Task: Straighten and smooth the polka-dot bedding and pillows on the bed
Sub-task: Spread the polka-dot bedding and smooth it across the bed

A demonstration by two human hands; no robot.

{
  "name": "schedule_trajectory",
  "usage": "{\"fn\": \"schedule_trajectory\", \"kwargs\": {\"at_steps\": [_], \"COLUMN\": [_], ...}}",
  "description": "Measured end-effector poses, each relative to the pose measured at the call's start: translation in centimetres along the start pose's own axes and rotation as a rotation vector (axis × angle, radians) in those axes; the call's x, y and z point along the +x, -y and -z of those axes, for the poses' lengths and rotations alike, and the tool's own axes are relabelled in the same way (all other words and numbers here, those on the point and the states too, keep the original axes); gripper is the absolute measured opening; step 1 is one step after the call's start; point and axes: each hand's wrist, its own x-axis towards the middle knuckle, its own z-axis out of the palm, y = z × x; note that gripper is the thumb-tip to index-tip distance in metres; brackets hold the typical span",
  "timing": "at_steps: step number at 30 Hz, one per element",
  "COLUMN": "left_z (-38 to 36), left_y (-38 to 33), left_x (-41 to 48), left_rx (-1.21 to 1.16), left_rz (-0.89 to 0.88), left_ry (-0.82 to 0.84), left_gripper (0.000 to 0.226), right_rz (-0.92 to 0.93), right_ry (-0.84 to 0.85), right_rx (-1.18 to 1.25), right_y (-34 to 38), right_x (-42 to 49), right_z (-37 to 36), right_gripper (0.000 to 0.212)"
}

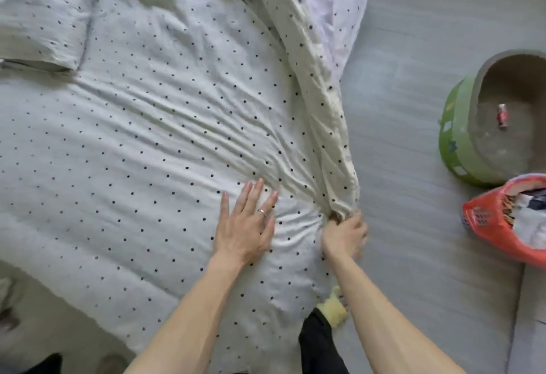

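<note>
A white polka-dot duvet [153, 143] covers the bed, with long creases fanning out from its right edge. My left hand [245, 226] lies flat on it, fingers spread, a ring on one finger. My right hand [344, 234] is closed on a bunched fold of the duvet's edge [339, 196] at the bed's right side. That folded-over edge runs up and away towards the top right. A polka-dot pillow [41, 16] lies at the top left, wrinkled.
Grey floor [413, 78] lies to the right of the bed. A green round tub [461, 125] with a small red can inside stands at the right. An orange bag [487, 226] sits below it. My dark trouser leg and yellow sock [334, 311] are beside the bed.
</note>
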Motion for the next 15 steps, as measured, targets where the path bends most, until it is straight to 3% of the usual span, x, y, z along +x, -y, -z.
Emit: {"fn": "schedule_trajectory", "kwargs": {"at_steps": [2,4,6,7,9,10,11,15], "left_z": [-0.1,-1.6,-2.1,-2.3,-2.6,-2.6,-2.5,-0.1], "left_y": [0.4,0.7,0.9,1.1,1.3,1.3,1.2,-0.3], "left_x": [0.1,0.1,0.4,0.5,0.4,0.3,0.5,1.5], "left_rx": [0.0,-0.012,-0.024,-0.007,0.039,0.048,0.05,0.04], "left_rz": [-0.046,-0.054,-0.052,-0.044,-0.011,0.015,0.046,0.141], "left_ry": [-0.05,-0.156,-0.145,-0.098,0.028,0.075,0.09,0.202], "left_gripper": [0.062,0.062,0.063,0.064,0.066,0.066,0.066,0.072], "right_rz": [0.256,0.783,1.096,1.018,0.375,0.067,-0.048,0.332], "right_ry": [-0.193,-0.305,-0.176,-0.021,0.413,0.533,0.57,0.34], "right_rx": [-0.149,-0.107,-0.266,-0.441,-0.711,-0.729,-0.741,-0.768], "right_y": [0.4,-0.4,-1.6,-2.7,-5.0,-5.7,-5.8,-2.0], "right_x": [-2.1,-3.9,-3.7,-3.1,-1.8,-1.1,-0.5,-0.9], "right_z": [-1.0,-2.4,-3.0,-3.1,-2.0,-1.3,-0.8,1.8], "right_gripper": [0.076,0.078,0.07,0.067,0.064,0.065,0.063,0.049]}}
